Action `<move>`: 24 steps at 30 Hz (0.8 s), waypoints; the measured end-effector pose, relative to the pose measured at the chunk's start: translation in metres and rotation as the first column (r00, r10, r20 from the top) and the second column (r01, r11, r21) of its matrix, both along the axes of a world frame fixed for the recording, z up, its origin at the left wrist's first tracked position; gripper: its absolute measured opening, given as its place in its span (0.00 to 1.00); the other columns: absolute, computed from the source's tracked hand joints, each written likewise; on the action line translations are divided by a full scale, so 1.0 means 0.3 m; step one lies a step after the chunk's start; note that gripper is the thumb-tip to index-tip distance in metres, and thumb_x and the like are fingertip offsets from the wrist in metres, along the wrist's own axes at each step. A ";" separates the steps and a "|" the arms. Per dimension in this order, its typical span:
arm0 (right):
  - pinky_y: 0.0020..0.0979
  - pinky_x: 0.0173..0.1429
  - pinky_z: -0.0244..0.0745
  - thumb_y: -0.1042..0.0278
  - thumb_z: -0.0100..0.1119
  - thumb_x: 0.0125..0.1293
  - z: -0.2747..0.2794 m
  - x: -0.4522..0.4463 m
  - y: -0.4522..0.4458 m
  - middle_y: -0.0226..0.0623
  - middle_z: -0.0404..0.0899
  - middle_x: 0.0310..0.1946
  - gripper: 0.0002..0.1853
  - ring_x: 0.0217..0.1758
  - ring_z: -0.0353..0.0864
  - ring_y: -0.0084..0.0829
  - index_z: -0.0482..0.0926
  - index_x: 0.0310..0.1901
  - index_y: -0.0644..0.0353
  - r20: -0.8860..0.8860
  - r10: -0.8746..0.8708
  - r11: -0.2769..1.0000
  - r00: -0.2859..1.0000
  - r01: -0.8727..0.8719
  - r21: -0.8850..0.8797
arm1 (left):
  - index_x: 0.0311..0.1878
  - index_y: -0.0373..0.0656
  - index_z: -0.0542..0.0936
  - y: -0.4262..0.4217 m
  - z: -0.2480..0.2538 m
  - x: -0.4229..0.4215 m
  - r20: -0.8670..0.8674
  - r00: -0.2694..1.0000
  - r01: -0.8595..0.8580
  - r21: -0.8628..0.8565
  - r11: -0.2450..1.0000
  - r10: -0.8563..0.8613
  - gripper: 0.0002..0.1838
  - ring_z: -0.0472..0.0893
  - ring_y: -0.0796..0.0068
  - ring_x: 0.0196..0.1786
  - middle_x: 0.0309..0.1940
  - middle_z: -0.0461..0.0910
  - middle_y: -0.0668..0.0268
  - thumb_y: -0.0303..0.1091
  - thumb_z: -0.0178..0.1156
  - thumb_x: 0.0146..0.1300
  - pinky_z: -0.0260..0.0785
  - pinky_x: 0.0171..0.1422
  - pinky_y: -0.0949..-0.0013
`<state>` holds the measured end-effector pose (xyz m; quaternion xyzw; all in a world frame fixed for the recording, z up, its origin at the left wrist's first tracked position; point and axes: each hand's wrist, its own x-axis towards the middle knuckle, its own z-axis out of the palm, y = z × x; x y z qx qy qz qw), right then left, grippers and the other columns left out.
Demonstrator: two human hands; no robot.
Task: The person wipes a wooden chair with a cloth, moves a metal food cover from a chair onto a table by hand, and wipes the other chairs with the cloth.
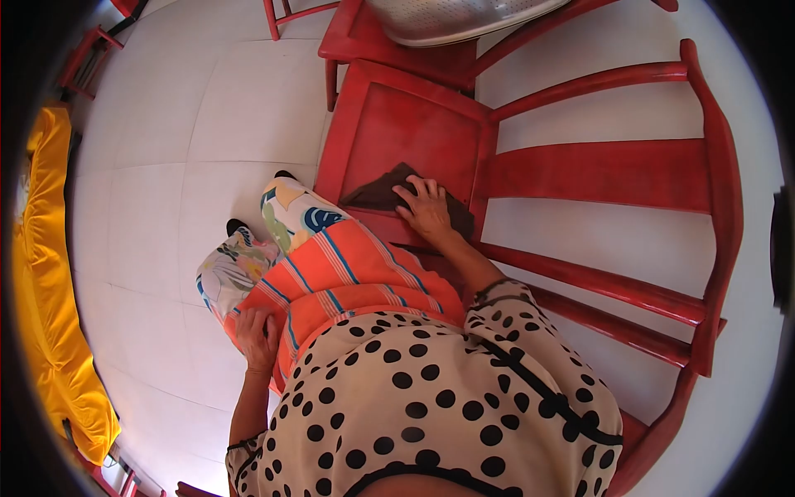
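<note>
My right hand presses down on a dark brown cloth, with its fingers bent over it. The cloth lies crumpled across the near part of a red wooden chair's seat, and one end reaches toward the backrest side. My left hand rests on my thigh, over an orange striped apron. Its fingers are loosely bent, and I see nothing held in them.
The chair's red backrest extends to the right. Behind it, another red chair bears a perforated metal basin. A yellow cloth cover hangs at the left, beyond the pale tiled floor.
</note>
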<state>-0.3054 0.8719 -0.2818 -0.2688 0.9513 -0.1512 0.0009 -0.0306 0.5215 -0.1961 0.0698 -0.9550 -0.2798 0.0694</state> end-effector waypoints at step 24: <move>0.40 0.66 0.71 0.62 0.60 0.67 -0.098 -0.609 0.304 0.44 0.81 0.57 0.23 0.57 0.80 0.42 0.79 0.61 0.64 0.452 -0.686 0.152 0.570 0.720 -0.678 | 0.36 0.40 0.78 0.007 0.013 -0.023 0.057 0.998 0.011 -0.008 1.000 -0.011 0.02 0.74 0.54 0.38 0.32 0.75 0.59 0.26 0.59 0.60 0.62 0.44 0.57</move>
